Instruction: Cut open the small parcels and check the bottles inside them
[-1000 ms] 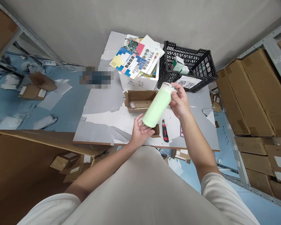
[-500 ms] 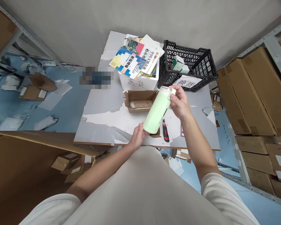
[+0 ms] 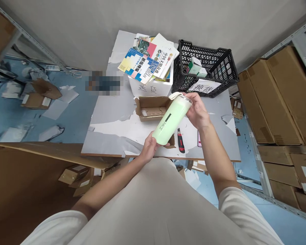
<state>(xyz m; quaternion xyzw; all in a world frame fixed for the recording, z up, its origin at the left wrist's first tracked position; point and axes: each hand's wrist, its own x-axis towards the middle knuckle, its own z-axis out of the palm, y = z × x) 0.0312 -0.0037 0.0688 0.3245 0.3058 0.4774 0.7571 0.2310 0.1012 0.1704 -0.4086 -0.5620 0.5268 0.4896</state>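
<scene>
A light green bottle (image 3: 170, 121) with dark lettering is tilted over the table, its cap end up and to the right. My left hand (image 3: 150, 148) grips its base. Around the cap end, my right hand (image 3: 197, 110) holds it with bent fingers. Behind the bottle lies an open cardboard box (image 3: 153, 118), partly covered by it. A red and black utility knife (image 3: 181, 143) rests on the table to the right of the bottle's base. Under the base, a brown cardboard piece shows in part.
A white box (image 3: 151, 89) piled with books (image 3: 140, 66) stands at the table's back. Beside it is a black crate (image 3: 206, 68) holding small boxes. A phone (image 3: 199, 139) lies partly behind my right forearm. Cardboard boxes (image 3: 275, 102) fill the shelf at right.
The bottle has been turned about its length: its lettering now faces up, and the cap's loop has gone from the right side to the left. My right hand has shifted slightly right.
</scene>
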